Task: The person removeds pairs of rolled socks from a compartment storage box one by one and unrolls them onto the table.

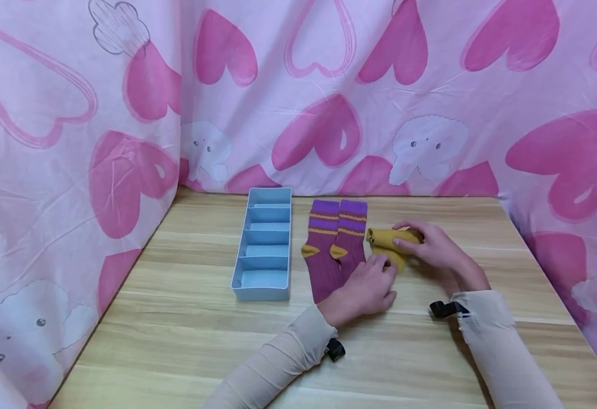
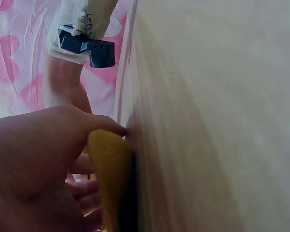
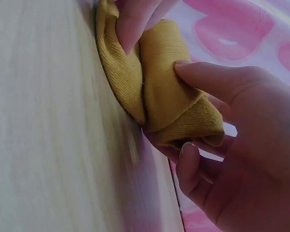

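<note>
Mustard sock roll [image 1: 386, 239] is just right of the striped maroon socks [image 1: 322, 272], low at the worktop [image 1: 175, 324]; right hand [image 1: 436, 247] pinches it, thumb against fingers, while left hand's [image 1: 366, 284] fingertips touch the flat tail, cannot tell if pinching. Step in hand looks like rolling up; next move likely calls for a snug hold while the tail is gathered in. Striped socks crowd the left, blue-gray divided tray [image 1: 262, 294] beyond; more open room rightward and nearer the person, curtain [image 1: 318, 85] bounding the back edge.
</note>
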`<state>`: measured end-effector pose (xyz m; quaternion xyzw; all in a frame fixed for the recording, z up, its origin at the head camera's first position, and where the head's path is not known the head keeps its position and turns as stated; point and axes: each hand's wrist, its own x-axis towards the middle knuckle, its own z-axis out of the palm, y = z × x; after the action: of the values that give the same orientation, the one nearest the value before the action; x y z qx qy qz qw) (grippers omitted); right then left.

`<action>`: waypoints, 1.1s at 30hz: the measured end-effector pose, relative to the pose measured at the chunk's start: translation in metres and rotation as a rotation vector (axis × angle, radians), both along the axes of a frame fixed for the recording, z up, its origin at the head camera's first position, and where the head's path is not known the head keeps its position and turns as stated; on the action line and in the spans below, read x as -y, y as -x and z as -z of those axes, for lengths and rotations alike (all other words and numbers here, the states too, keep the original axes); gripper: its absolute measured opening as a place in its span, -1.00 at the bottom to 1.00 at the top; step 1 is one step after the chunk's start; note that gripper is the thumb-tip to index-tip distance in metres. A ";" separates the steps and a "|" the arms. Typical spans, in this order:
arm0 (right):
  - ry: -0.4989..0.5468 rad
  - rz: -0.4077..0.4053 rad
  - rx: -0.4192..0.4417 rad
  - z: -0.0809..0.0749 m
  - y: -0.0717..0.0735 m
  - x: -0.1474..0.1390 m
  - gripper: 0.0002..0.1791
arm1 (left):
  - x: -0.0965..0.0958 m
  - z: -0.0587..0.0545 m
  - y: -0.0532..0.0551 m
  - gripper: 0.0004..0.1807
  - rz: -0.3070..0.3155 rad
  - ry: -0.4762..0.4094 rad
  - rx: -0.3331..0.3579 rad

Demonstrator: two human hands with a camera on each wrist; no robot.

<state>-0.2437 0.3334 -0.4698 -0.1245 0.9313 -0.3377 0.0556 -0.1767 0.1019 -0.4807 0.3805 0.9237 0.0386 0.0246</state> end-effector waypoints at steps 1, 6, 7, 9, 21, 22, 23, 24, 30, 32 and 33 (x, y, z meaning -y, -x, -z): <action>0.003 0.001 -0.005 0.000 0.000 0.001 -0.55 | 0.000 0.000 -0.001 -0.36 -0.005 0.004 0.005; -0.020 0.006 -0.052 -0.002 -0.001 0.002 -0.60 | 0.001 0.002 -0.002 -0.37 -0.020 -0.014 0.051; -0.025 0.011 -0.049 -0.002 -0.001 0.002 -0.58 | 0.001 0.003 -0.002 -0.38 -0.019 -0.021 0.058; -0.025 0.022 -0.029 -0.002 -0.001 0.002 -0.53 | 0.002 0.003 -0.002 -0.41 -0.016 -0.032 0.068; -0.010 0.014 -0.150 0.003 0.002 0.003 -0.79 | 0.002 0.003 -0.002 -0.40 -0.018 -0.008 -0.029; -0.020 0.010 -0.157 0.003 0.003 0.003 -0.78 | 0.002 0.003 -0.002 -0.40 -0.019 -0.005 -0.022; -0.024 0.006 -0.155 0.003 0.002 0.003 -0.75 | 0.001 0.003 -0.002 -0.41 -0.021 -0.007 -0.004; -0.032 -0.001 -0.147 0.003 0.003 0.003 -0.72 | 0.001 0.003 -0.002 -0.41 -0.023 -0.009 0.015; -0.060 -0.027 -0.118 0.004 0.004 0.004 -0.64 | 0.002 0.003 -0.001 -0.46 -0.036 -0.029 0.082; -0.052 -0.020 -0.113 0.003 0.004 0.004 -0.63 | 0.002 0.002 -0.002 -0.47 -0.034 -0.015 0.051; -0.047 -0.015 -0.109 0.002 0.004 0.004 -0.61 | 0.001 0.003 -0.003 -0.46 -0.033 -0.007 0.030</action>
<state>-0.2472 0.3289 -0.4721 -0.1484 0.9397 -0.3079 0.0103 -0.1741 0.1007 -0.4833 0.3645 0.9293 0.0482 0.0364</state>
